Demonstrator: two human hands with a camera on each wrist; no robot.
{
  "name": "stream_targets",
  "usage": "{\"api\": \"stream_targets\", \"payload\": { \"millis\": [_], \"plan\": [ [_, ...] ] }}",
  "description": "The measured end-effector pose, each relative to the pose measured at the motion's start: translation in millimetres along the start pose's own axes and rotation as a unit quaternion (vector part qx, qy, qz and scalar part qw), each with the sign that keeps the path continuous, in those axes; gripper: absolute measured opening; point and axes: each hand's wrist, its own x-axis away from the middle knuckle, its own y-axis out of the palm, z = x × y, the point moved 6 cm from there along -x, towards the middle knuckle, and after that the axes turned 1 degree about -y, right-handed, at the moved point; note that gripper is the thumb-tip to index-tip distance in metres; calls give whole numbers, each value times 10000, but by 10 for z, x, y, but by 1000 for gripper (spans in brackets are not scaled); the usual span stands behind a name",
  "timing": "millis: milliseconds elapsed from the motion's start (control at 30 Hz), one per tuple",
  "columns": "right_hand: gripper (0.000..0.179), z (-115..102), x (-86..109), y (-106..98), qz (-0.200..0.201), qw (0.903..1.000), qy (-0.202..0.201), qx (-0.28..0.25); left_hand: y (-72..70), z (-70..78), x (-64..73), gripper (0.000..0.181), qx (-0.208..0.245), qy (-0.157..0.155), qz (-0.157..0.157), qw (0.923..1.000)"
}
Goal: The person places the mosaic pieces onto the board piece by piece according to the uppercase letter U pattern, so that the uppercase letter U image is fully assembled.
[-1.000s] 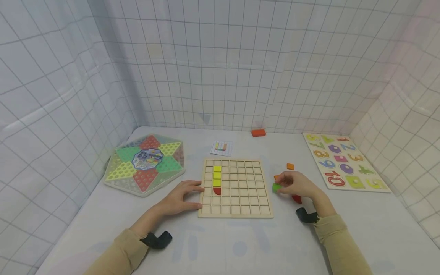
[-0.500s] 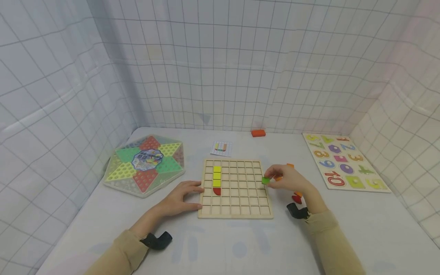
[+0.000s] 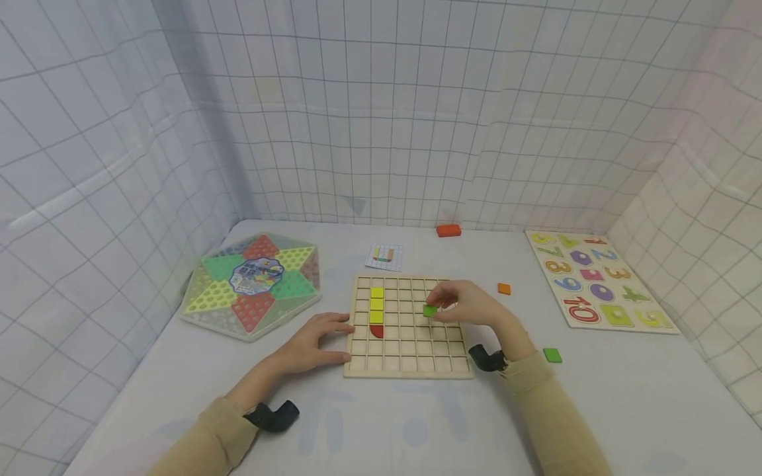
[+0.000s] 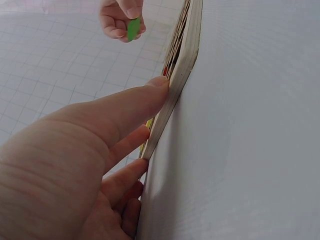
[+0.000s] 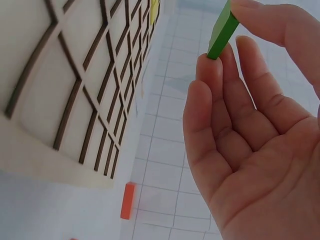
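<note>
My right hand (image 3: 467, 305) pinches a green square tile (image 3: 430, 311) between thumb and fingertips above the right half of the wooden grid board (image 3: 407, 374). In the right wrist view the green tile (image 5: 223, 31) is tilted and clear of the board. My left hand (image 3: 309, 347) lies at the board's left edge, its thumb and fingers touching the rim (image 4: 172, 95). On the board, several yellow tiles (image 3: 377, 305) form a column near the left, with a red quarter-round piece (image 3: 376, 331) directly below them.
Behind the board lies a pattern card (image 3: 384, 257), with a red block (image 3: 449, 231) farther back. An orange tile (image 3: 504, 289) and another green tile (image 3: 552, 356) lie to the right. A number puzzle (image 3: 601, 281) is at far right, a star-patterned game board (image 3: 253, 284) at left.
My right hand has lifted the green tile from the table and carried it left over the board. The loose pieces near the right forearm are now hidden. The left hand stays put.
</note>
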Motion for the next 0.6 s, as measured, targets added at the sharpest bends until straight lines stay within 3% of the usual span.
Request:
{"api": "stream_targets", "payload": {
  "millis": [600],
  "plan": [
    [24, -230, -313, 279, -358, 9986, -283, -252, -7, 14, 1, 48, 33, 19, 11, 10000]
  ]
}}
